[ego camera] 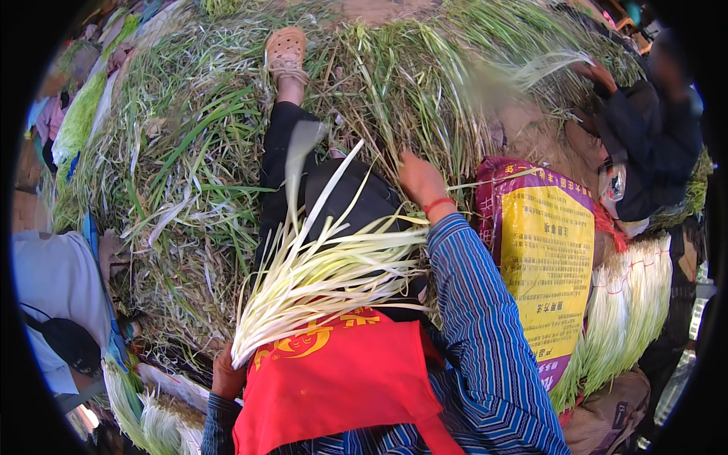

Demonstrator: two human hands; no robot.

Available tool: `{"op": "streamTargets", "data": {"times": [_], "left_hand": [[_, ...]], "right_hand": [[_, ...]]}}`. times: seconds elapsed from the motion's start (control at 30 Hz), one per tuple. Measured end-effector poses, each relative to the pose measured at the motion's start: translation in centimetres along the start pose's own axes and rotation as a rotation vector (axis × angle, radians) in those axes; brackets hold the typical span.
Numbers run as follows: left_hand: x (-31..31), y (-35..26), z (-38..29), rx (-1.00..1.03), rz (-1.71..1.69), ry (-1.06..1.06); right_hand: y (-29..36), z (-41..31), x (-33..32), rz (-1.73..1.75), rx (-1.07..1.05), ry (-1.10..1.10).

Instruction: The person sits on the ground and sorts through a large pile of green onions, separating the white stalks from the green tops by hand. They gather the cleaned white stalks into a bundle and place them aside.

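Observation:
A loose bunch of pale blanched chives (324,273) lies fanned across my lap, over the red apron (341,387) and dark trousers. At its white lower ends, my left hand (228,372) is closed around the stalks, partly hidden by the bunch. The leafy tips spread toward my right forearm. Farther forward, my right hand (422,179), with a red band at the wrist, is over the heap of cut leaves (392,102) beside my knee. Its fingers are bent and their tips are hidden, so I cannot tell whether they grip anything.
A purple and yellow printed sack (546,261) stands at my right, beside tied chive bundles (631,307). More bundles (153,415) lie at lower left. Another person (642,125) at upper right holds pale stalks. My outstretched foot wears an orange clog (285,48).

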State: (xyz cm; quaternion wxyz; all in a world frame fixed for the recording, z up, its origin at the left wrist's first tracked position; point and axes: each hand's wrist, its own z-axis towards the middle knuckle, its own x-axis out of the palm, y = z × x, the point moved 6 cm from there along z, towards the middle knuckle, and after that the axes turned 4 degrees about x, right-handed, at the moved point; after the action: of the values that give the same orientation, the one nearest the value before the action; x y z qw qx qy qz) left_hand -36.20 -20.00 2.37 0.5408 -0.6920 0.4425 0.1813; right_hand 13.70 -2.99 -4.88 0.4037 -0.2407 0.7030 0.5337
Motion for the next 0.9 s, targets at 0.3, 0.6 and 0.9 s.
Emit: {"op": "streamTargets", "data": {"times": [0.3,0.6,0.9], "left_hand": [[-0.1,2.6,-2.4,-0.001,-0.138,-0.025],[-1.3,0.1,-2.3,0.029,-0.087,-0.081],[-0.5,0.0,-3.9,-0.143,-0.710,-0.123]], "right_hand": [[-4.8,-15.6,-6.5,0.281,0.194,-0.169],[12.6,-20.1,-8.3,0.294,-0.388,0.020],[10.8,-20.4,-6.7,0.377,-0.109,0.088]]}}
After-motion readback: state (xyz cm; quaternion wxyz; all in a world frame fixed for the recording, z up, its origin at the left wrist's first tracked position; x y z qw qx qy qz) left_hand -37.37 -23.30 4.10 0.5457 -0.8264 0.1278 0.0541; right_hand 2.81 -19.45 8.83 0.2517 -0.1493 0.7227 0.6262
